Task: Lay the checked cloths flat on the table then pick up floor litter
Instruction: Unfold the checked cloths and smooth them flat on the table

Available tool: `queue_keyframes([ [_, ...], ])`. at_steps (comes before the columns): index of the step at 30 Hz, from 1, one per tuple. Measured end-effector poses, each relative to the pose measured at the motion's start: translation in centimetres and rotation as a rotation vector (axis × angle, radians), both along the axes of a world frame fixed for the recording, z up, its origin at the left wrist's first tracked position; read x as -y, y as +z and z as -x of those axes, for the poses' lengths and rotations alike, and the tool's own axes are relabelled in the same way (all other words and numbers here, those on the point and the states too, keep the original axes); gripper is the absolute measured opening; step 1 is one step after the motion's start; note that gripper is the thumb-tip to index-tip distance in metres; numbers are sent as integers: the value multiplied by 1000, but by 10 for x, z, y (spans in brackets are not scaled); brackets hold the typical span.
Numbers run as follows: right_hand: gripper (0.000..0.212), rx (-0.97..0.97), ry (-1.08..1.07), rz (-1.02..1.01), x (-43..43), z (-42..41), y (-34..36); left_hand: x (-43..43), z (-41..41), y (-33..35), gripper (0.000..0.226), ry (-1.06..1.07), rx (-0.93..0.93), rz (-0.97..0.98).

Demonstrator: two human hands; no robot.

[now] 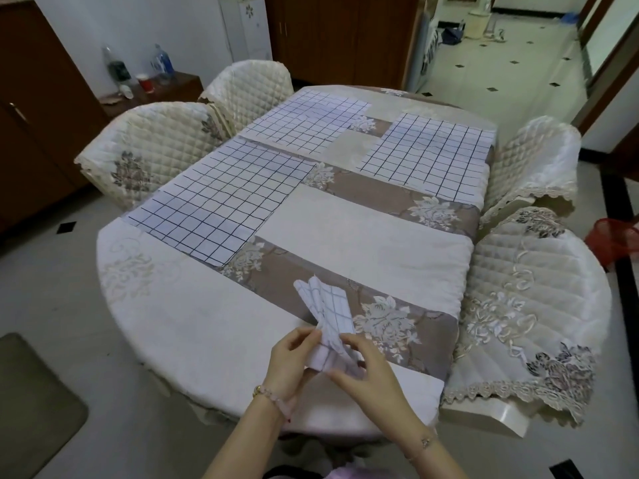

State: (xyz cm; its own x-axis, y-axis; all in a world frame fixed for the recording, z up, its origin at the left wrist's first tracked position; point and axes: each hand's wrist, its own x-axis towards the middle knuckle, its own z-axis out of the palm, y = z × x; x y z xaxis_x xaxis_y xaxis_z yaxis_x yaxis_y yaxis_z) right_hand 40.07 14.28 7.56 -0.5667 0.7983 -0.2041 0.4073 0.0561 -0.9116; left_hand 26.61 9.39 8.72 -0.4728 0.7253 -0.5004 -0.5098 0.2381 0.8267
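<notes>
Three white checked cloths lie flat on the table: one at the near left, one at the far left, one at the far right. A fourth checked cloth, bunched and partly folded, is held over the table's near edge. My left hand grips its lower left part and my right hand grips its lower right part. The cloth's upper end fans out above my fingers.
Quilted cream chairs stand along the left and right sides of the table. A low side table with bottles and a red cup is at the back left. A dark mat lies on the floor at left; a red basket sits at right.
</notes>
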Motion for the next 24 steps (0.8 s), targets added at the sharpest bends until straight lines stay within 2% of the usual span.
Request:
queue_keyframes([
  [4, 5, -68, -147, 34, -6, 3, -2, -2, -1, 5, 12, -27, -33, -7],
  [7, 13, -175, -296, 95, -21, -6, -2, 1, 11, 5, 12, 41, -87, 6],
  [11, 10, -321, -440, 334, -35, -23, -5, 10, 39, -4, 9, 151, -179, 72],
  [16, 8, -186, -455, 447, -38, -31, -28, 24, 67, -26, 5, 187, -278, 188],
  [20, 31, -87, -446, 432, -36, -32, -46, 33, 78, -47, 17, 105, -379, 313],
  [24, 16, -5, -436, 379, -43, -36, -55, 33, 82, -53, 17, 41, -316, 358],
])
